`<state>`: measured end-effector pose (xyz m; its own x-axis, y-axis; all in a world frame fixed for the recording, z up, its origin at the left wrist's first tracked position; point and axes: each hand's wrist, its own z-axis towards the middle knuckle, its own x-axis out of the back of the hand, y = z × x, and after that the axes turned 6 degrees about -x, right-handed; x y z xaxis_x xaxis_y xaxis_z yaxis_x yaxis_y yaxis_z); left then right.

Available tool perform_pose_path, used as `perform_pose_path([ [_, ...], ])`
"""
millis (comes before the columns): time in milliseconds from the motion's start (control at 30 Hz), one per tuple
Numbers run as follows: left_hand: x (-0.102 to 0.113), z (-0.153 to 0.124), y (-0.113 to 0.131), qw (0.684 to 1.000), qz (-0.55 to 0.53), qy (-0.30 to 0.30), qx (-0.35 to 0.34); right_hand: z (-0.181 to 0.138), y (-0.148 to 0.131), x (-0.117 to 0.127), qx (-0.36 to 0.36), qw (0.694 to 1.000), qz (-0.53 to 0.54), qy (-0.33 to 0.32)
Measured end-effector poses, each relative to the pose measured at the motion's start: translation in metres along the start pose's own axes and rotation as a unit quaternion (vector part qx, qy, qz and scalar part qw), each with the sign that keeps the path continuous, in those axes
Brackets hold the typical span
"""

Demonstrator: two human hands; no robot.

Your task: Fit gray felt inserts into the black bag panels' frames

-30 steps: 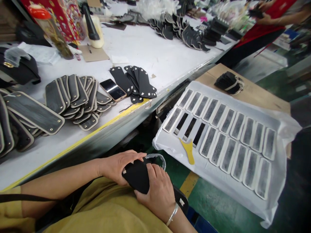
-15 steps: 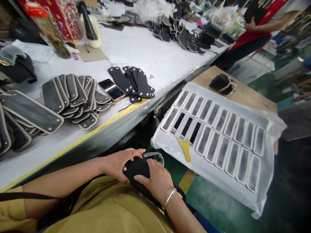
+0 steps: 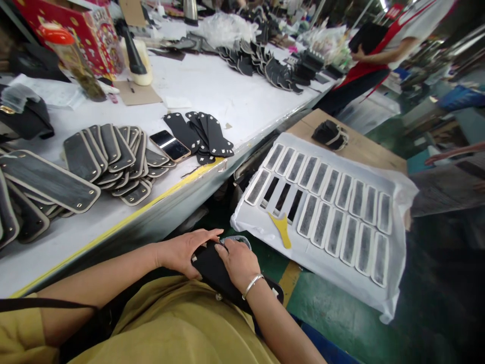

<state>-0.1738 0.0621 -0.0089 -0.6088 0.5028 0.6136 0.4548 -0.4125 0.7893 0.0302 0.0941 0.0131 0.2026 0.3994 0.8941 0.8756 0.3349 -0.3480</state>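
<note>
A long black panel [image 3: 213, 266] with small pale metal tabs at its ends lies in my lap, its far end pointing at the bench. My left hand [image 3: 182, 252] wraps round the far left end, thumb and fingers on either side of it. On top of the same panel, my right hand [image 3: 241, 266] grips with its fingers toward the far end; a silver bangle is on that wrist. A bluish clear loop [image 3: 242, 240] shows just beyond the fingers. What lies under the panel is hidden.
On the white bench [image 3: 204, 83] are pale-edged grey panels [image 3: 109, 156], black panels [image 3: 210, 135] and a phone [image 3: 170, 145]. At right, a white-covered board [image 3: 261, 227] holds rows of grey strips and a yellow scraper [image 3: 281, 230]. A person in a red apron [image 3: 373, 55] stands beyond.
My right hand has slid toward the far end, its thumb drawn in, so more of the panel's near end shows. My left hand stays at its end. The view has turned slightly right.
</note>
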Motion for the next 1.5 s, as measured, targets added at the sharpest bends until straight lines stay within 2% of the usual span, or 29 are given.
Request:
perform_pose_path([
  [100, 0.003, -0.001, 0.012, 0.994, 0.107, -0.025, -0.006, -0.015, 0.028, 0.02, -0.008, 0.991, 0.135, -0.018],
  [200, -0.004, 0.007, 0.029, 0.983, 0.176, -0.044, -0.038, -0.051, 0.071, 0.035, -0.06, 0.966, 0.248, 0.036],
  [300, -0.03, 0.027, 0.048, 0.976, 0.189, -0.068, -0.084, -0.091, 0.102, 0.031, -0.109, 0.951, 0.282, 0.058],
  [367, -0.051, 0.041, 0.057, 0.973, 0.2, -0.061, -0.094, -0.109, 0.11, 0.019, -0.114, 0.95, 0.287, 0.049],
  [467, -0.072, 0.056, 0.063, 0.974, 0.205, -0.029, -0.089, -0.119, 0.109, 0.002, -0.118, 0.949, 0.288, 0.055],
  [533, -0.077, 0.061, 0.064, 0.977, 0.195, -0.016, -0.079, -0.117, 0.106, -0.004, -0.126, 0.94, 0.31, 0.063],
  [667, -0.073, 0.066, 0.066, 0.983, 0.177, -0.011, -0.053, -0.108, 0.107, -0.003, -0.125, 0.932, 0.335, 0.064],
  [867, -0.072, 0.068, 0.07, 0.986, 0.163, -0.015, -0.034, -0.092, 0.106, 0.008, -0.007, 0.948, 0.316, 0.045],
  [1067, -0.075, 0.068, 0.07, 0.985, 0.171, -0.019, -0.02, -0.081, 0.108, 0.01, 0.001, 0.938, 0.347, 0.027],
  [1167, -0.07, 0.068, 0.066, 0.981, 0.187, -0.036, -0.034, -0.078, 0.111, 0.004, -0.003, 0.928, 0.373, 0.028],
  [1300, -0.053, 0.06, 0.057, 0.975, 0.195, -0.082, -0.064, -0.078, 0.114, -0.002, -0.029, 0.919, 0.393, 0.019],
  [1500, -0.038, 0.05, 0.056, 0.972, 0.208, -0.111, -0.025, -0.081, 0.11, -0.003, -0.036, 0.923, 0.382, 0.02],
])
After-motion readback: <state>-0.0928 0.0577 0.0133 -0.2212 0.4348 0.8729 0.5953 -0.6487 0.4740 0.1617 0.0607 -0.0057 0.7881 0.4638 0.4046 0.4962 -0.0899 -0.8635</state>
